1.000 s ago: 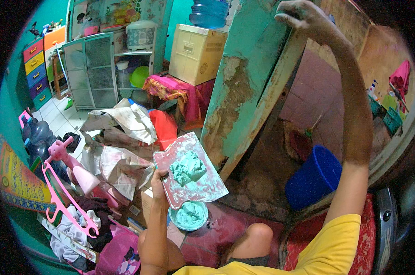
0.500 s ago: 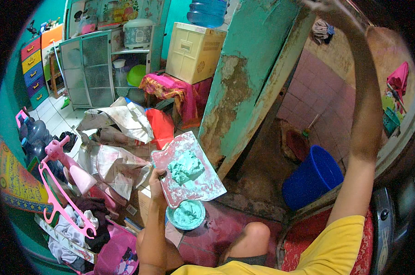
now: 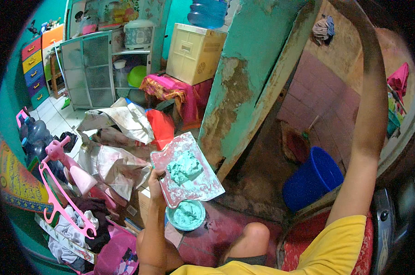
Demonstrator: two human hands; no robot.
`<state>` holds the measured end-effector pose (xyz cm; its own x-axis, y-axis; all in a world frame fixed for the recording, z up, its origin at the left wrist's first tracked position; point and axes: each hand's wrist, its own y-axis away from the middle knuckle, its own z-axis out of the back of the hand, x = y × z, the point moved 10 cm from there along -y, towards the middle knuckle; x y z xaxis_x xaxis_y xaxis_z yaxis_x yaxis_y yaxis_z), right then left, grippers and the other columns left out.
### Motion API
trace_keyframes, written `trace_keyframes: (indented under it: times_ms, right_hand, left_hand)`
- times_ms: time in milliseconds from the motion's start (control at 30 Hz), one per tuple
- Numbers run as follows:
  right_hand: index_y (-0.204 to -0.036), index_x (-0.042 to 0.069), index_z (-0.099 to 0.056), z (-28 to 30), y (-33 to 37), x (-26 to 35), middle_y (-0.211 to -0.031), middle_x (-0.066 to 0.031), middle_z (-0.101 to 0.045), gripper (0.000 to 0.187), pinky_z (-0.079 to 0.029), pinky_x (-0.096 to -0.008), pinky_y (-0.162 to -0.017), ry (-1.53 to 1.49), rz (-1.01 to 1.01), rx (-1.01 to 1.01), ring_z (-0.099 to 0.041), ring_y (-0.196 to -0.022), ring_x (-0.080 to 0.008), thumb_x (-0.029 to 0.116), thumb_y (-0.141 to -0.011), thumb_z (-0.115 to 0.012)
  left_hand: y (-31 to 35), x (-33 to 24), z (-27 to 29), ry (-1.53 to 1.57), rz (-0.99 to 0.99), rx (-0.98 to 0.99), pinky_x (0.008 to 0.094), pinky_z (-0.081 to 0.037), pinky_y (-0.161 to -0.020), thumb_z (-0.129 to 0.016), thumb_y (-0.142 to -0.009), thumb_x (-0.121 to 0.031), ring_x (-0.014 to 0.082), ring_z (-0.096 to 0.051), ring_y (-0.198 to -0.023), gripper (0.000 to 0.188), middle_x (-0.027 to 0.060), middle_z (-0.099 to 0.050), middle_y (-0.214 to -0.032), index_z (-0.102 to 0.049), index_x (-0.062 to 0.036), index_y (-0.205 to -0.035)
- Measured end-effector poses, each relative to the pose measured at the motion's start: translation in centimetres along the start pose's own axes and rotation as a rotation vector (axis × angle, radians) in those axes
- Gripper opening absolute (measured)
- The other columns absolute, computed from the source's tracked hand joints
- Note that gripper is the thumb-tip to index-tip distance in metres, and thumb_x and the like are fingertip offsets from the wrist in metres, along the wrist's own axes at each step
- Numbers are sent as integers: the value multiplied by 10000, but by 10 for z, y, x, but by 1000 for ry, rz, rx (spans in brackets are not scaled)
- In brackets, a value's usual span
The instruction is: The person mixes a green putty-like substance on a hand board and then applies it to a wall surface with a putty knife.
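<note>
In my left hand (image 3: 155, 187) is a flat, smeared board (image 3: 209, 187), gripped by its left edge with the fingers closed. A lump of wet, teal putty-like paste (image 3: 184, 167) sits on the board's middle. Just below the board, a small round tub (image 3: 185, 215) of the same teal paste stands on the red floor, its far rim partly covered by the board. My right arm (image 3: 368, 101) reaches high up the right side, and its hand is cut off beyond the top edge. Beside it stands a doorway wall (image 3: 235, 87) with peeling turquoise paint and bare brown patches.
A blue bucket (image 3: 310, 178) stands inside the doorway to the right. Crumpled sacks (image 3: 115, 160) lie left of the board. Nearer left are a pink hanger (image 3: 63, 201), piled clothes and a pink basket (image 3: 118, 252). A cream box dispenser (image 3: 196, 52) stands behind.
My right hand has gone out past the top edge; it was partly in view before, and the forearm has shifted slightly right. The board in my left hand has barely moved.
</note>
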<state>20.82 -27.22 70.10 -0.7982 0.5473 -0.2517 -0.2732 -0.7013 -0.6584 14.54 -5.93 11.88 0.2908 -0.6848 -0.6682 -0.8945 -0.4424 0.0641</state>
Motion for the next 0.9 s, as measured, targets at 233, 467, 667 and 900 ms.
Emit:
trace_keyframes:
  times_ms: [233, 467, 667, 900]
  right_hand:
    - [-822, 2, -578, -108, 24, 40, -653, -92, -525, 177, -406, -308, -616, 55, 134, 317, -493, -634, -138, 178, -807, -574]
    - [-778, -10, -572, -40, 16, 15, -587, -81, -483, 157, -385, -324, -550, 166, 85, -17, -449, -565, -158, 145, -794, -555]
    - [-771, -27, -575, -39, 3, 26, -602, -57, -499, 178, -405, -303, -555, 152, 93, -4, -489, -609, -122, 147, -800, -545]
    - [-809, -29, -579, -135, 1, 66, -787, -223, -573, 219, -430, -388, -666, 249, 162, 208, -564, -711, -348, 184, -794, -532]
  left_hand:
    - [6, -3, 3, 28, 71, -41, 323, -499, -696, -449, -763, -194, 196, -594, -725, 265, 83, -590, -825, -526, -15, -943]
    - [-2, 17, -7, 137, 101, -9, 310, -479, -702, -444, -767, -178, 190, -580, -724, 232, 75, -588, -821, -541, -19, -906]
    - [-8, 21, -4, 95, 65, 60, 314, -481, -701, -436, -766, -166, 194, -581, -727, 241, 80, -589, -834, -534, -10, -921]
    - [-1, 15, -5, 161, 161, 24, 331, -495, -706, -429, -765, -184, 205, -590, -725, 282, 82, -582, -849, -506, -9, -972]
